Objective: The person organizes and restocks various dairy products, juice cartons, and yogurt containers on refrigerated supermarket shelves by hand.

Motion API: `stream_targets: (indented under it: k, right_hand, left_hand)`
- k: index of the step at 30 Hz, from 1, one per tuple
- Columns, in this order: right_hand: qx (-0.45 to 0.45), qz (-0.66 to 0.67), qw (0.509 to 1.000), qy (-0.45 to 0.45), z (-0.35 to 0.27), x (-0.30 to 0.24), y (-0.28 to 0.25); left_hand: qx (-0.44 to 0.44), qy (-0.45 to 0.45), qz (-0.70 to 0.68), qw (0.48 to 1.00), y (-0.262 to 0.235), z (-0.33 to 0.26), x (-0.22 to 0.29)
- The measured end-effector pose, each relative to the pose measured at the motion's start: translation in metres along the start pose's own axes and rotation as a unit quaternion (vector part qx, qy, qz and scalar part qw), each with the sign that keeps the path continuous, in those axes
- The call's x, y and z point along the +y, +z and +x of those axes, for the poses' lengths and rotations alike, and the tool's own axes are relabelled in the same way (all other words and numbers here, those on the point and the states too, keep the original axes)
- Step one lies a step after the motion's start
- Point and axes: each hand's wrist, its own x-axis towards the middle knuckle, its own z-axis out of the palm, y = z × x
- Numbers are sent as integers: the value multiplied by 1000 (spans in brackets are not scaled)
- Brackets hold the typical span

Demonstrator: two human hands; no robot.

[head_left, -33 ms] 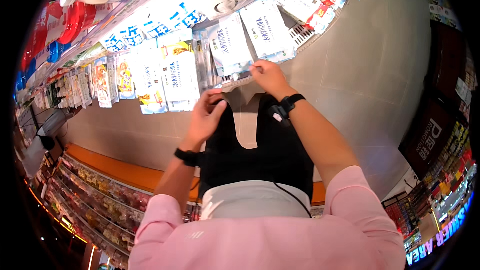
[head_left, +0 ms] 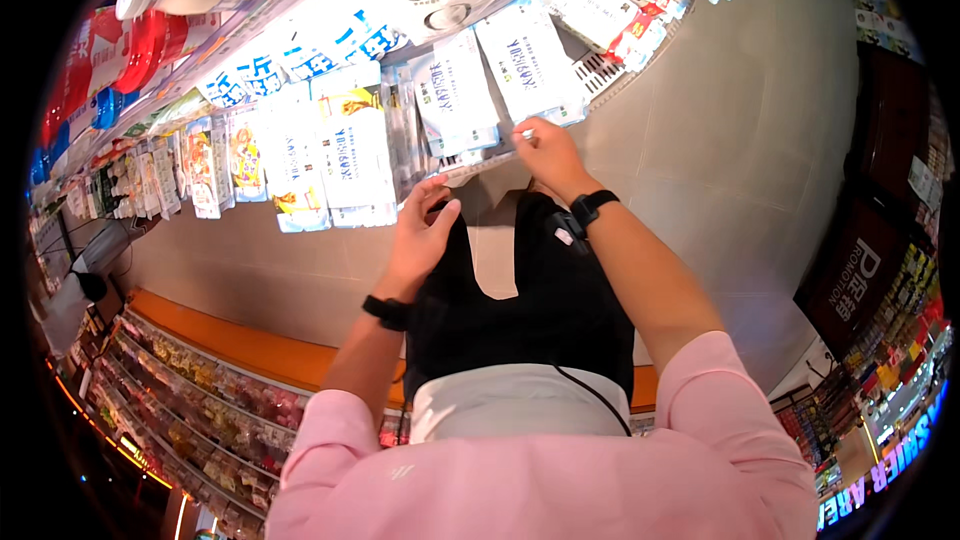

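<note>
Head view: you faced hanging packets.
Right hand (head_left: 545,150): pinched a white packet (head_left: 530,65) on its shelf hook (steadying it).
Left hand (head_left: 420,235): fingers curled, gripping a black bag (head_left: 540,310) held open beneath.

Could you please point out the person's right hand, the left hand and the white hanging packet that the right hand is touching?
right hand (head_left: 545,152): head view, back of hand.
left hand (head_left: 422,232): head view, back of hand.
white packet (head_left: 528,65): head view, packet's front.
</note>
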Motion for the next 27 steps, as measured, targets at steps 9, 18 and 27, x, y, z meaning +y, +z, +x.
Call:
stream_targets:
  k: [9, 18, 27]
  right_hand:
    - [198, -270, 936, -103, 42, 100, -98]
    - [-47, 108, 977, 178, 65, 116, -88]
    - [16, 75, 989, 123, 63, 134, -101]
  left_hand:
    - [325, -250, -308, 858, 92, 104, -121]
    - [370, -68, -274, 885, 102, 140, -166]
    - [290, -77, -456, 838, 127, 120, -172]
